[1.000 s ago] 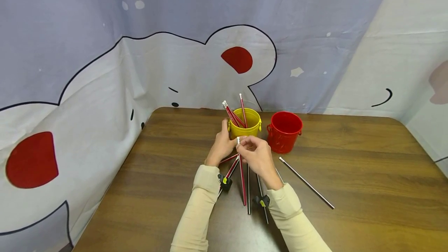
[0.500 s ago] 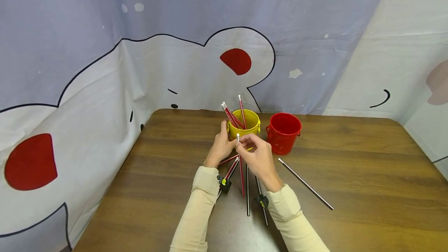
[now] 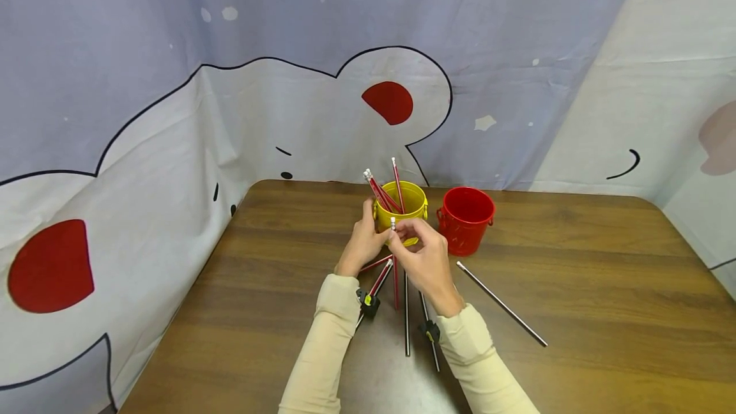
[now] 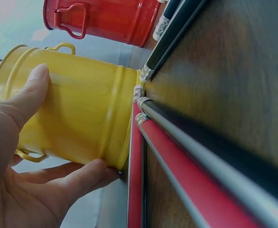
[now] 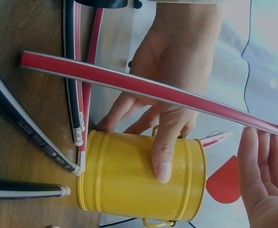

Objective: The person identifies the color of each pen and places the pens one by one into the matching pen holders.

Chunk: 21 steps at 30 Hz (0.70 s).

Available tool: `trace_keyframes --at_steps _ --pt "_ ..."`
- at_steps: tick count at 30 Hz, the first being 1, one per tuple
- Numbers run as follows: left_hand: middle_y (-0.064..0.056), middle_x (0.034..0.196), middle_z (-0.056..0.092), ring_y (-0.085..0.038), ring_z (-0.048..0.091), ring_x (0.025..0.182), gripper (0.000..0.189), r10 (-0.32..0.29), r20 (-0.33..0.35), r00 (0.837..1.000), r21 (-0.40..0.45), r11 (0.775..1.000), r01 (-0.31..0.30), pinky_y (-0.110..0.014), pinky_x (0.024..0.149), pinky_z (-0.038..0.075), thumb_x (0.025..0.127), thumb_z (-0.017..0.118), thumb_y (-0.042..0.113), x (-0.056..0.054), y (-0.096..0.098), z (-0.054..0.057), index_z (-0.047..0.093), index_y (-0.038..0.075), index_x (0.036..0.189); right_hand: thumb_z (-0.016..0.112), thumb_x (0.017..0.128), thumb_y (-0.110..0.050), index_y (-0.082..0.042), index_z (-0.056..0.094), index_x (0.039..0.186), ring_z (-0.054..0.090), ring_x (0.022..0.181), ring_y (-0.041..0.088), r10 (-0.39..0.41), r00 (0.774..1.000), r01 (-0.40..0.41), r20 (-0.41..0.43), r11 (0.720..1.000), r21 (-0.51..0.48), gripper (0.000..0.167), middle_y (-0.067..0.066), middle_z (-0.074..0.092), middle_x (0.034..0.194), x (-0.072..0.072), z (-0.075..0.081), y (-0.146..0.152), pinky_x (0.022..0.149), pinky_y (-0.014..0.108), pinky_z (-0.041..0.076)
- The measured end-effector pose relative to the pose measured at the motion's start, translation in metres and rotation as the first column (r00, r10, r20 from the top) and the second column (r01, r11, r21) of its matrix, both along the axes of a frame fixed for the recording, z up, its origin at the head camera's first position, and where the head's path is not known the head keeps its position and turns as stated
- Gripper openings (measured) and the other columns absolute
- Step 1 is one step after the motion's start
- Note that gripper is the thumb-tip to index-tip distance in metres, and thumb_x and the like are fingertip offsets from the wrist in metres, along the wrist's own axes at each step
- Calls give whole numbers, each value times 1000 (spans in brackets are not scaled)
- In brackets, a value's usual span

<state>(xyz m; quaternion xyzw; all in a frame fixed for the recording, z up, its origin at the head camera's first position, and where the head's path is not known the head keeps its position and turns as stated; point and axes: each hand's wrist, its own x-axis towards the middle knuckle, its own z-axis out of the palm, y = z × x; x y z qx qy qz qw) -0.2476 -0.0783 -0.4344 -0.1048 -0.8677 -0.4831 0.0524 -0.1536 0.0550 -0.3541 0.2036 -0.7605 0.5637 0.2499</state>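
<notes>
My left hand (image 3: 362, 243) holds the yellow bucket (image 4: 82, 109) from its left side, thumb on the near wall and fingers around the far side. Several red-striped pencils (image 3: 400, 185) stand in the bucket with their white eraser ends up. In front of the bucket, my right hand (image 3: 425, 257) pinches one red-and-silver pencil (image 5: 129, 84) near its eraser end. That pencil slants down toward the table, its free end pointing back at the body. Below it, a black pencil (image 3: 407, 321) and a red pencil (image 4: 136, 180) lie with eraser ends close to the bucket's base.
A red bucket (image 3: 467, 232) stands just right of the yellow one. Another black-and-silver pencil (image 3: 501, 302) lies apart on the wooden table (image 3: 604, 286) at right. Behind the table hangs a patterned curtain (image 3: 506, 62).
The pencil in my right hand has risen slightly, and its lower end has drawn in toward the yellow bucket. My left hand stays on the bucket.
</notes>
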Motion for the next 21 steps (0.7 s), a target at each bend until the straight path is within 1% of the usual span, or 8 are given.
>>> trace_keyframes --at_steps 4,6,11,16,21 --pt "-14 132 48 -27 51 116 75 0 0 1000 -4 1000 0 -43 98 40 86 65 26 -1 0 -1 15 20 142 65 76 7 4 61 87 60 71 24 -4 999 4 -37 1000 -3 11 13 61 80 -2 -3 0 55 30 54" --pt "-15 132 49 -28 52 115 75 2 -3 1000 -8 1000 -2 -44 97 41 86 65 27 -1 1 -1 15 20 142 66 77 6 2 62 87 60 72 22 -3 998 3 -57 1000 -9 11 11 61 80 -7 -11 2 55 34 54" --pt "-16 128 52 -29 54 112 74 12 -16 1000 -29 1000 -12 -44 94 43 85 65 28 -2 0 -1 17 20 141 67 78 -1 -4 63 90 61 72 16 6 996 -7 -90 1000 -3 13 5 61 83 -20 -30 5 56 33 54" --pt "-15 129 51 -28 53 113 75 12 -7 1000 -26 1000 -12 -44 95 42 85 65 28 -3 0 -2 16 21 141 67 79 -5 -6 63 91 60 74 13 18 992 -20 -122 1000 -16 12 2 61 85 -22 -34 6 58 33 55" --pt "-14 130 50 -27 52 114 75 12 5 1000 -22 1000 -12 -44 96 41 86 65 28 -2 0 -2 16 23 141 66 80 -7 -7 62 91 60 74 13 28 992 -31 -125 999 -20 12 2 61 85 -22 -34 5 58 32 55"
